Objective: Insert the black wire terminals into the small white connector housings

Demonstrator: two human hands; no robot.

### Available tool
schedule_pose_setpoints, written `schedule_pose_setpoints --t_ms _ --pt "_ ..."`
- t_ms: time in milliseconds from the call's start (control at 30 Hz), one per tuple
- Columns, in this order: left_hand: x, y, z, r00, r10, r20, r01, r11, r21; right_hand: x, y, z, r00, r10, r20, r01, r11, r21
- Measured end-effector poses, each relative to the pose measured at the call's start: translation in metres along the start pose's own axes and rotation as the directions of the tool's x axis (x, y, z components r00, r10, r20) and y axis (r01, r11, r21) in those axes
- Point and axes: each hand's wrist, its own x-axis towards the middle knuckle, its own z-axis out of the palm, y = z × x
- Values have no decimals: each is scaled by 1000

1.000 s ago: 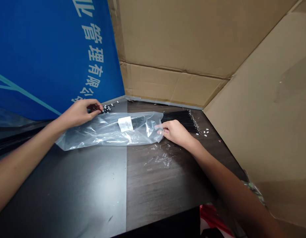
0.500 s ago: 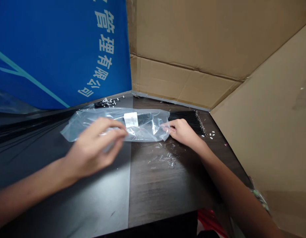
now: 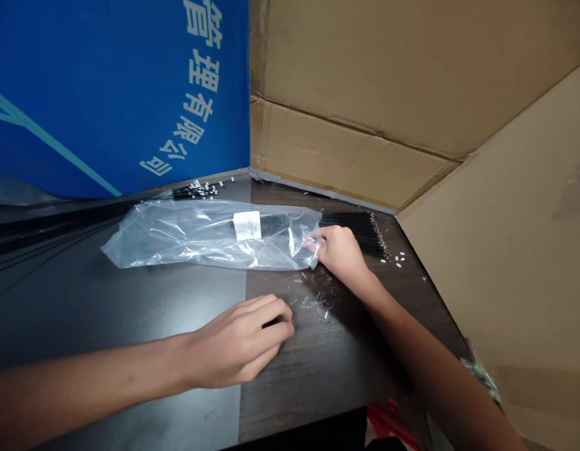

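- The right hand [image 3: 339,254] is at the right end of the clear plastic bag [image 3: 200,238], its fingers pinched narrowly on the gathered plastic at the bag's mouth, just right of the middle of the frame.
- The left hand [image 3: 238,341] lies low on the table near the bottom middle of the frame, apart from the bag, its fingers curled into a narrow, loose grip. A small dark bit shows between the fingertips and thumb, but what it is, or whether it is held, cannot be told.
- The bag lies flat on the dark table [image 3: 130,300], running sideways across the middle of the frame, with a white label [image 3: 247,225] on its upper side and something black inside.
- A bundle of thin black strands [image 3: 351,228] sticks out of the bag's right end, just past the right hand, with tiny pale tips along its far end.
- Small clear pieces [image 3: 313,300] lie scattered on the table between the two hands, and white bits [image 3: 398,258] lie right of the bundle.
- Long black strands [image 3: 59,228] with white-tipped ends [image 3: 196,191] lie behind the bag at upper left, along the table's back edge.
- A blue banner [image 3: 106,94] with white lettering stands at upper left, and cardboard sheets [image 3: 365,81] fill the upper right and right side.
- Something red and white [image 3: 388,423] shows at the bottom edge.
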Motion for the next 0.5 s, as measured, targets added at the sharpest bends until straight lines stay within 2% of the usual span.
schedule_pose_setpoints --t_ms 200,333,433,500 --pt "1 1 -2 997 -35 64 34 999 13 1 -1 0 1000 -8 1 8 999 -47" --pt "1 3 -2 997 -36 61 37 999 -4 3 0 0 999 -35 6 35 998 -49" --pt "2 2 -2 999 -33 -20 33 999 24 2 0 -2 998 -55 24 56 998 -42" --pt "4 -3 -6 994 -25 -110 42 987 158 0 1 -6 997 -65 41 67 997 -44"
